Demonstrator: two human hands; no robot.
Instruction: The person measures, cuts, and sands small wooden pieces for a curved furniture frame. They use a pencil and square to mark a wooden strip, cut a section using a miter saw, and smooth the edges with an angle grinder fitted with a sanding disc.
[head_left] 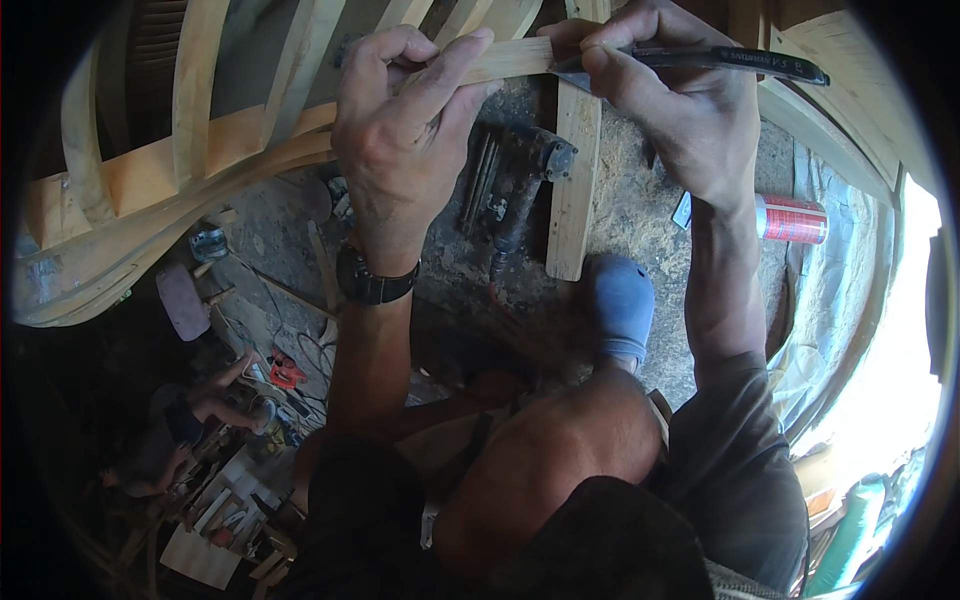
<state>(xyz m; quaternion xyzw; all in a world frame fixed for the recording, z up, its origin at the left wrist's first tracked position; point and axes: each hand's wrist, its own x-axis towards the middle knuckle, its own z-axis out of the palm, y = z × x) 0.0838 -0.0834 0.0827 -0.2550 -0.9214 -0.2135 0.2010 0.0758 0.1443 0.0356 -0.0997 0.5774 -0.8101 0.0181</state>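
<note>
Left grip (402, 130) pinching wood strip (512, 60), right grip (690, 115) holding probable knife (735, 62), dusty floor (632, 222), slatted frame (193, 90)

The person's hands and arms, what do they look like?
The left hand and right hand wear no gloves. A chunky black watch circles the left wrist; the right wrist is bare. A dark, plain sleeve covers the upper right arm.

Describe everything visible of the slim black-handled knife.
The slim black-handled knife has a long, slightly curved handle that looks like plastic, with pale lettering and a rounded end. Its short grey blade looks metallic and points left, toward the pale, flat wooden strip; exact contact is unclear. The knife lies roughly level in the picture, handle jutting right past the bare right grip, which clasps it and partly hides it.
</note>
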